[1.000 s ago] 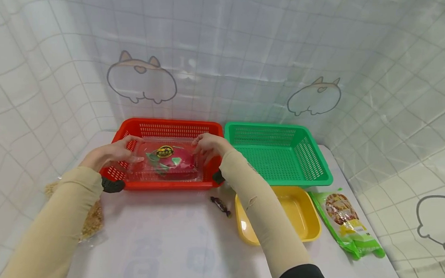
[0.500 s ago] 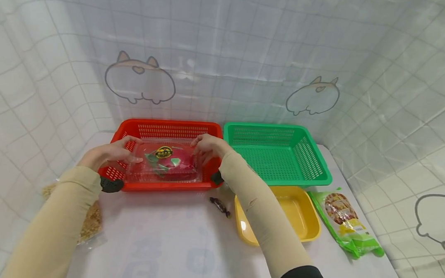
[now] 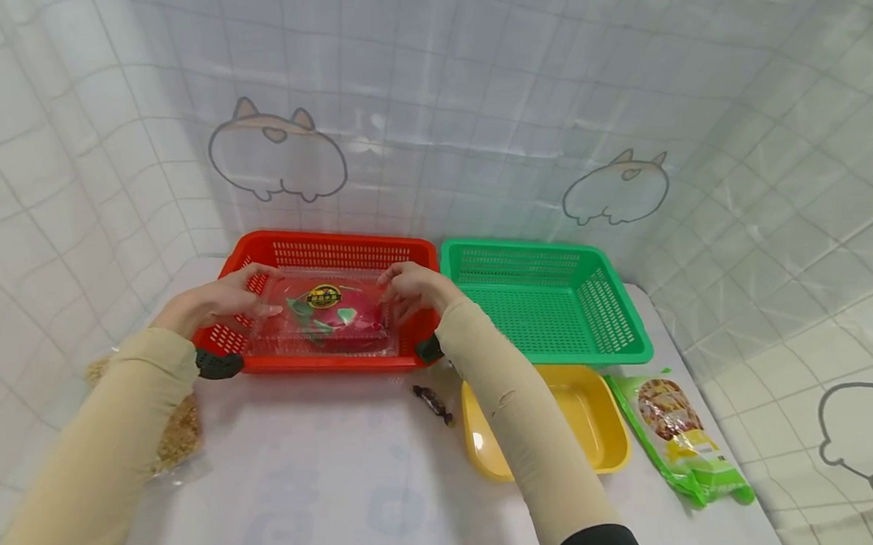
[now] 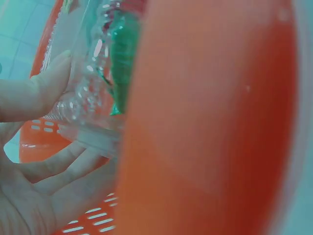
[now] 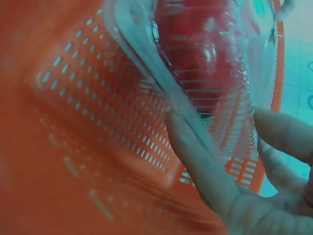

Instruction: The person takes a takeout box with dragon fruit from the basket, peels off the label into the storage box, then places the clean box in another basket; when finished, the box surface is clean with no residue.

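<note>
A clear plastic fruit box (image 3: 322,338) with a round black and yellow label lies within the red basket (image 3: 338,364). Through its lid shows a pink-red thing with green parts. My left hand (image 3: 226,302) holds the box's left end; in the left wrist view the thumb lies on the clear side and the other fingers reach beneath. At the opposite end, my right hand (image 3: 417,288) pinches the box's edge between thumb and fingers, as the right wrist view shows. The basket wall (image 4: 205,117) covers much of the left wrist view.
Right of the red basket stands a green basket (image 3: 534,321), with a yellow tub (image 3: 596,420) in front, partly behind my right sleeve. A wrapped candy (image 3: 433,404) lies nearby. A green food bag (image 3: 678,437) is far right; a bag of grains (image 3: 179,438) lies by my left sleeve.
</note>
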Motion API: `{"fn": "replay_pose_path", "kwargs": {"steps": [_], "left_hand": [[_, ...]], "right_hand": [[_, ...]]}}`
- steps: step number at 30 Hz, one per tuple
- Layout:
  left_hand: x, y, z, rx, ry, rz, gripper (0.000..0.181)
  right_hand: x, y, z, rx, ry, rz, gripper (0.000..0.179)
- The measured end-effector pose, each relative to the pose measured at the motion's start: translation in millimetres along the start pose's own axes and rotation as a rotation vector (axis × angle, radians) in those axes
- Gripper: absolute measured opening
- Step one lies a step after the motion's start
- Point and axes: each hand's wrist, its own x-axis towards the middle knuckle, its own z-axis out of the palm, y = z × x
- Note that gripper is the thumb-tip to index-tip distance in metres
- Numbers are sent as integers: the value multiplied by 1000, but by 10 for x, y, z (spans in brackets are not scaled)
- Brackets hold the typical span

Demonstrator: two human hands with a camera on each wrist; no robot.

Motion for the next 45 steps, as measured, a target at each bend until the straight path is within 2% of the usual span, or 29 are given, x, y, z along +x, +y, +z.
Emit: {"fn": "replay_pose_path", "kwargs": {"steps": [13,21,26,34,40,45], "left_hand": [[-40,26,31,21,41,20,82],[-36,78,51,49,101,31,83],[-53,96,45,31,102,36,80],[-109,96,24,36,110,49,75],[-192,168,48,26,130,87,72],[-240,248,59,-4,150,98,70]], "right_hand": [[8,39,-17,-3,41,-24,32],[-66,0,-44,9,49,-40,31],[-118,-29,-54,-3,60,-40,28],[-210,-35,-49,-48,49,-97,28],[-286,-28,-63,-24,64,-123,29],[-333,-49,-86,-10,79,-145,41]]}}
